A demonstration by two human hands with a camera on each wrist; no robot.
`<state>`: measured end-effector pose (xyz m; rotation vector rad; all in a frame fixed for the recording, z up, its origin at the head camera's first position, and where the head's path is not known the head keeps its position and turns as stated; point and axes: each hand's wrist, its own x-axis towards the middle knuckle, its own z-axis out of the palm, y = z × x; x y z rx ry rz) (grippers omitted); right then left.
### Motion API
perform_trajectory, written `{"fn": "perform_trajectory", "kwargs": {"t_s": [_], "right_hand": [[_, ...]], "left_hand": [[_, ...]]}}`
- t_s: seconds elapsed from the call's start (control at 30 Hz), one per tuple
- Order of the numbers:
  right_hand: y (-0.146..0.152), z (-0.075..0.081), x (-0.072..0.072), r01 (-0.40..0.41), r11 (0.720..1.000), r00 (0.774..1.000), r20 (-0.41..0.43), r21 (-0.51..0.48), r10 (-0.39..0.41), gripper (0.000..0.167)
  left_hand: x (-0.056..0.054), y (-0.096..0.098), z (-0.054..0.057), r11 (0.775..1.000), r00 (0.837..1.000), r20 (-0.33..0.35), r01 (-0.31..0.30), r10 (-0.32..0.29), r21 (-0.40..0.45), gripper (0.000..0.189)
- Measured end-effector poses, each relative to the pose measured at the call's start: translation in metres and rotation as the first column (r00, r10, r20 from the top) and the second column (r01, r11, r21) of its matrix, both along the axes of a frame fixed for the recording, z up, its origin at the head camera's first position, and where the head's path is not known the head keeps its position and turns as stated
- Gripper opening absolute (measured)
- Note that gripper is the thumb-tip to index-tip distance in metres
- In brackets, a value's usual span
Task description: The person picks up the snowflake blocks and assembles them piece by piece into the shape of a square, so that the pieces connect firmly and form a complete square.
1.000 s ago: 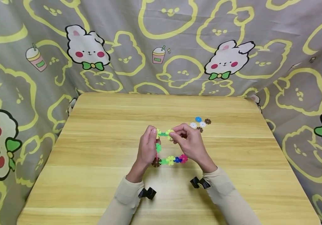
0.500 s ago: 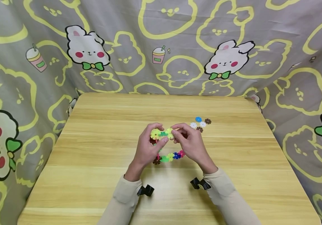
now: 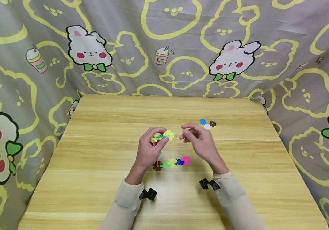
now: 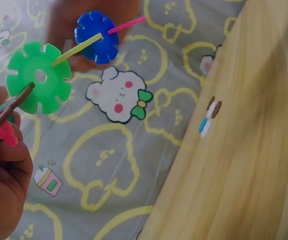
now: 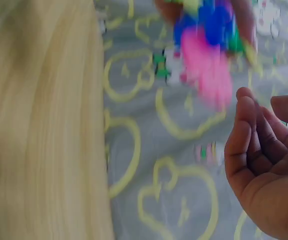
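Observation:
My left hand (image 3: 150, 148) pinches a chain of interlocking flower-shaped plastic discs at its far end, thumb at a yellow disc (image 3: 168, 135). From there the chain bends down past the palm, partly hidden by the hand, to a brown disc (image 3: 157, 165). A lower row runs right from it through a blue disc (image 3: 179, 162) to a pink disc (image 3: 186, 160). In the left wrist view a green disc (image 4: 38, 80) shows slotted between neighbours. To the right, my right hand (image 3: 202, 142) is apart from the chain, fingers loosely curled, thumb apart, holding nothing.
Beyond the right hand, loose discs lie on the wooden table (image 3: 110, 121): a blue one (image 3: 202, 121), a brown one (image 3: 212, 123) and a white one (image 3: 207, 126). A patterned curtain (image 3: 133, 80) stands behind the table's far edge.
The right hand has let go of the yellow disc and moved right, covering some loose discs. The left hand has shifted its hold along the chain, and the chain's far end has swung left.

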<state>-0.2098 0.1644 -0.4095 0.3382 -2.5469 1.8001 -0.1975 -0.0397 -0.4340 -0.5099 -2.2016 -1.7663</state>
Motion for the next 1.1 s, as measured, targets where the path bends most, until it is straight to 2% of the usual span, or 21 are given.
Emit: {"fn": "perform_trajectory", "kwargs": {"t_s": [0.13, 0.3, 0.43, 0.6, 0.67, 0.83, 1.0, 1.1], "right_hand": [[0.028, -0.019, -0.022, 0.104, 0.991, 0.993, 0.041, 0.083, -0.108, 0.022], [0.057, -0.044, -0.042, 0.187, 0.958, 0.977, 0.061, 0.219, -0.205, 0.021], [0.071, -0.056, -0.052, 0.205, 0.932, 0.971, 0.055, 0.298, -0.231, 0.024], [0.08, -0.065, -0.056, 0.198, 0.903, 0.973, 0.039, 0.381, -0.23, 0.026], [0.082, -0.068, -0.057, 0.199, 0.878, 0.974, 0.009, 0.436, -0.225, 0.027], [0.089, -0.08, -0.061, 0.196, 0.786, 0.977, -0.051, 0.586, -0.206, 0.027], [0.094, -0.088, -0.063, 0.14, 0.709, 0.984, -0.018, 0.691, -0.176, 0.033], [0.095, -0.091, -0.063, 0.107, 0.675, 0.986, 0.01, 0.73, -0.166, 0.038]], "left_hand": [[-0.002, -0.004, -0.006, 1.0, 1.0, -0.023, 0.008, -0.008, 0.014, 0.025], [-0.002, -0.005, -0.006, 1.0, 1.0, -0.025, 0.012, -0.012, 0.011, 0.024], [-0.001, -0.005, -0.005, 1.0, 1.0, -0.015, 0.008, -0.008, 0.007, 0.024], [-0.001, -0.006, -0.004, 1.0, 1.0, 0.001, 0.0, 0.0, 0.016, 0.024], [-0.001, -0.007, -0.005, 1.0, 1.0, 0.003, 0.0, 0.0, 0.022, 0.024], [-0.002, -0.008, -0.006, 1.0, 1.0, 0.0, 0.002, -0.002, 0.025, 0.024], [-0.002, -0.008, -0.006, 1.0, 1.0, -0.002, 0.008, -0.008, 0.025, 0.024], [-0.002, -0.008, -0.005, 1.0, 1.0, -0.001, 0.008, -0.008, 0.022, 0.023]]}}
